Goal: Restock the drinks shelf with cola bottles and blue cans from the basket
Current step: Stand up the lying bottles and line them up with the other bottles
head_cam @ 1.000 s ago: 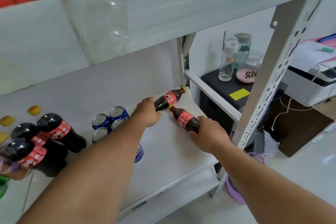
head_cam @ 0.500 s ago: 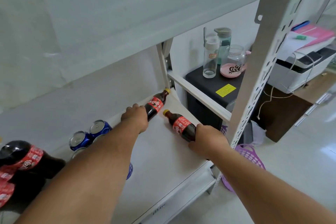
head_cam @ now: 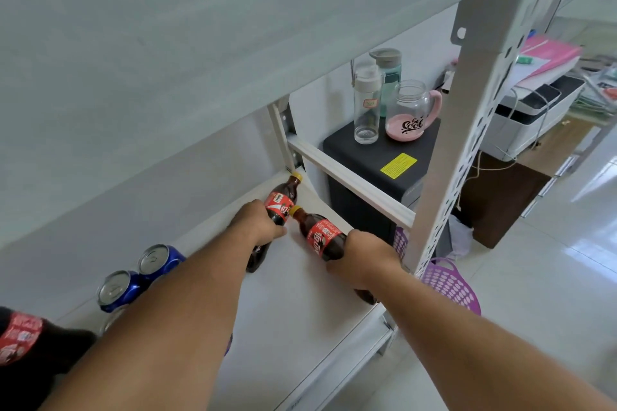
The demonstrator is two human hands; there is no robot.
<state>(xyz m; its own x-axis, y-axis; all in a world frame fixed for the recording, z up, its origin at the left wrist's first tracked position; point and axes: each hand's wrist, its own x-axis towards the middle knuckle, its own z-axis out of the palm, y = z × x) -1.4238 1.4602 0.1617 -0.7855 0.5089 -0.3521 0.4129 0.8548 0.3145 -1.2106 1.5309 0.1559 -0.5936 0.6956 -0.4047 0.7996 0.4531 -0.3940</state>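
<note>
While both hands are still gripping, the view is sitting lower than a moment ago: the left hand [head_cam: 258, 225] is holding one dark yellow-capped plastic cola bottle [head_cam: 279, 205], the right hand [head_cam: 362, 257] another [head_cam: 320, 237], both on the white metal shelf [head_cam: 293, 304]. Forearms are hiding the blue cans [head_cam: 133, 280] partly; the purple perforated basket [head_cam: 447, 284] is cut off behind the post.

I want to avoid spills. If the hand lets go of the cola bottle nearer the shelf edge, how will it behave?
The cola bottle in the right hand looks tilted, so it may tip. It is round and smooth, so it could roll toward the shelf edge. It looks full, so probably heavy for its size.
</note>
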